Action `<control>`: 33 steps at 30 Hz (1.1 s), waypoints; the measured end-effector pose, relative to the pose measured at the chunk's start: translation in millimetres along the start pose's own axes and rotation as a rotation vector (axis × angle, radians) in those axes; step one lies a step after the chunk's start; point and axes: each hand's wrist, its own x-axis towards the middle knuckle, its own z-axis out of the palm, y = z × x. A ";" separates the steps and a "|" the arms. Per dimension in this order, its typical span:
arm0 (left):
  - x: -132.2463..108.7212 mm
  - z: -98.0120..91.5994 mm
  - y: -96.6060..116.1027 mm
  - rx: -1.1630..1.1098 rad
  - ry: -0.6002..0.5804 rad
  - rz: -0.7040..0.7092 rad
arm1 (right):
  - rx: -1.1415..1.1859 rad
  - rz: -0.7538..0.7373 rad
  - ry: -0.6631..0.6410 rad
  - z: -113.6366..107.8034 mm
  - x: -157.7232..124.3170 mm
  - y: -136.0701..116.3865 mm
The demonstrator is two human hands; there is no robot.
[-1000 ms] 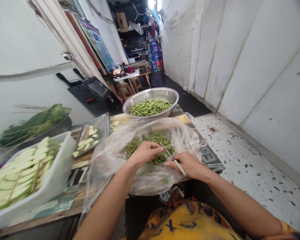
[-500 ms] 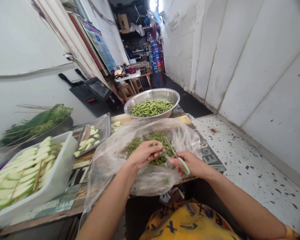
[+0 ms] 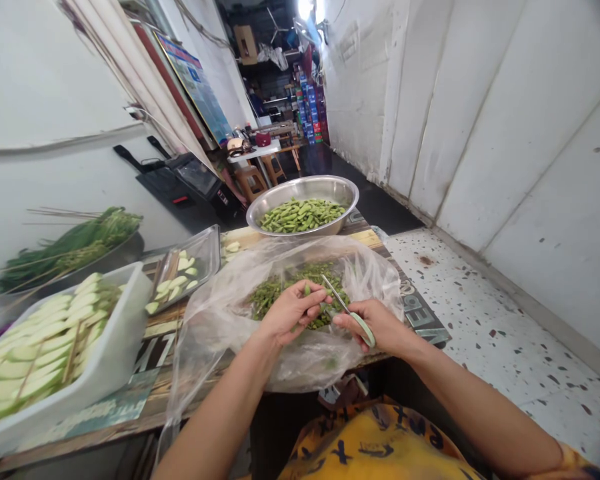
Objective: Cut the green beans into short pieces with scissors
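Over an open clear plastic bag, my left hand pinches a green pod between its fingers. Green scissors are held in my right hand, their metal blades pointing up and left, close to my left fingertips. Small green pieces lie inside the bag beneath both hands. Just behind the bag stands a steel bowl with many green pods in it.
A white tub of sliced green pieces on sticks stands at the left. Beside it is a metal tray with pale slices. Leafy greens lie farther back. The wooden table's right edge borders a speckled floor.
The scissors and my right hand have shifted slightly left, and the blades have come nearer my left hand. My left hand has turned a little around the pod.
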 end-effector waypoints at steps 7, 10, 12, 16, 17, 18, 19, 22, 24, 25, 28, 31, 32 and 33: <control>3.8 -8.7 8.4 -0.080 0.010 -0.031 | 0.070 0.020 -0.009 -5.9 -0.4 6.8; 11.1 -8.0 12.3 -0.137 0.042 -0.042 | 0.095 0.031 0.013 -8.7 -1.4 7.0; 18.8 -8.4 13.3 -0.063 0.073 -0.048 | 0.096 0.035 0.046 -10.5 -2.0 7.8; 35.3 -11.4 6.6 0.661 0.158 0.173 | 0.089 0.049 0.056 -12.3 -3.9 10.5; 38.7 -11.8 3.6 0.887 0.144 0.243 | 0.088 0.053 0.050 -12.4 -4.5 11.3; 41.6 -11.8 0.6 1.091 0.117 0.290 | 0.088 0.057 0.047 -12.4 -5.0 12.1; 44.2 -11.3 -2.2 1.260 0.089 0.313 | 0.085 0.059 0.047 -12.3 -5.3 12.8; 50.4 -7.7 -6.2 1.550 0.070 0.286 | 0.072 0.055 0.048 -12.3 -5.6 14.4; 53.2 -4.9 -3.9 1.607 0.052 0.273 | 0.070 0.056 0.045 -12.3 -5.3 14.3; 53.8 -3.8 -1.4 1.610 0.044 0.275 | 0.068 0.061 0.043 -12.2 -5.2 14.1; 51.5 -3.2 9.9 1.517 0.084 0.317 | 0.056 0.074 0.027 -12.0 -5.2 13.7; 41.9 -5.5 20.9 1.325 0.201 0.324 | 0.046 0.099 -0.010 -12.0 -5.9 14.2; 37.8 -6.2 23.4 1.267 0.238 0.316 | 0.042 0.107 -0.025 -12.0 -6.0 14.3; 33.6 -6.4 25.0 1.216 0.264 0.311 | 0.036 0.115 -0.038 -11.8 -5.8 14.0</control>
